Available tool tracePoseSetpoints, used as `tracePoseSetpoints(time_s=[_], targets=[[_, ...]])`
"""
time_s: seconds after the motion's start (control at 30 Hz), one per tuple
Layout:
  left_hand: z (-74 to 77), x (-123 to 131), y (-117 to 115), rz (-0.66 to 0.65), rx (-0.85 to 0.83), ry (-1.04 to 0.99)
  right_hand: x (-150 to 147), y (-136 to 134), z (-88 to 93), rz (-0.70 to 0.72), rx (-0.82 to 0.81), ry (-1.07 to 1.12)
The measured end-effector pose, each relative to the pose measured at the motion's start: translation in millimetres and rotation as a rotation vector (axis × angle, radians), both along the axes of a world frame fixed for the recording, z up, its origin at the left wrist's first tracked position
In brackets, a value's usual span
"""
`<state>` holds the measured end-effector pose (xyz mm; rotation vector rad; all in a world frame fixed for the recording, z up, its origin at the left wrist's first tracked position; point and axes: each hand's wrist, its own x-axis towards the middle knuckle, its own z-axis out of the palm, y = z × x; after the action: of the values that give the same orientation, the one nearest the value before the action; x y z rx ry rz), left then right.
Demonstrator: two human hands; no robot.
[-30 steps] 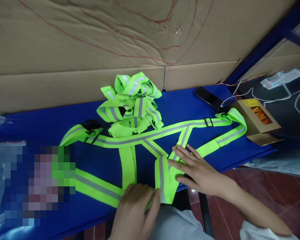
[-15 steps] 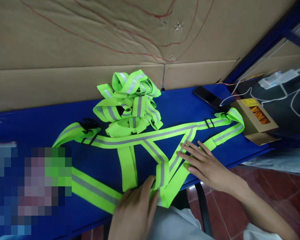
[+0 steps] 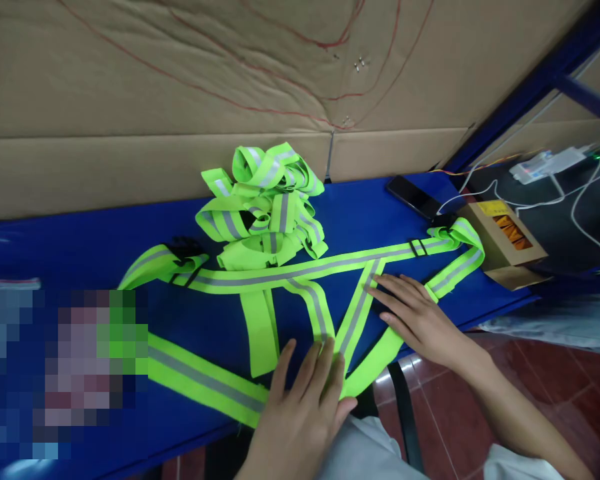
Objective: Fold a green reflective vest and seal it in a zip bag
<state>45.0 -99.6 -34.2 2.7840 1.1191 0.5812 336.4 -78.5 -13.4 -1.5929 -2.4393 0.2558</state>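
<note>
A neon-yellow reflective harness (image 3: 280, 281) with grey stripes is spread over the blue table, black sliders on its straps. My left hand (image 3: 303, 400) lies over the lower junction of the straps at the near table edge, fingers apart. Its palm hides part of the webbing. My right hand (image 3: 423, 317) rests on the diagonal strap (image 3: 357, 307) and the side strap, fingers stretched out and apart. Behind the harness sits a heap of similar reflective straps (image 3: 280, 220).
A black phone (image 3: 414, 196) lies at the back right, near a cardboard box (image 3: 507, 233) with orange contents. White cables and a power strip (image 3: 550, 165) are at the far right. Cardboard (image 3: 155, 167) lines the back. A pixelated patch covers the left side.
My left hand has moved right and spread its fingers over the strap junction. The left diagonal strap now bends in a curve. My right hand stays on the right diagonal strap.
</note>
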Motion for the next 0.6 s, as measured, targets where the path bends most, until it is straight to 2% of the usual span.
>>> tracePoseSetpoints(time_s=[0.1,0.2,0.3,0.37,0.43,0.53,0.6], targets=[[-4.3,6,-2,-0.046,0.035,0.101,-13,-3,-8.0,-0.007,0.066,0.024],[-6.5,12,-4,-0.03,0.053,0.168,-30,-5,-15.2,0.066,0.046,-0.005],[-1.3,9,-5,-0.059,0.038,0.149,-39,-2,-19.0,0.114,-0.021,-0.069],[5.5,-3,-3,-0.082,0.012,0.066,-39,2,-19.5,0.12,-0.037,-0.082],[12.0,-20,4,0.044,0.003,-0.03,-35,6,-19.5,0.123,-0.032,-0.064],[16.5,-45,16,0.42,-0.003,-0.039,-31,11,-20.1,0.11,0.0,-0.021],[16.0,-53,21,0.518,-0.034,-0.011,-32,16,-21.2,0.1,0.031,-0.008]])
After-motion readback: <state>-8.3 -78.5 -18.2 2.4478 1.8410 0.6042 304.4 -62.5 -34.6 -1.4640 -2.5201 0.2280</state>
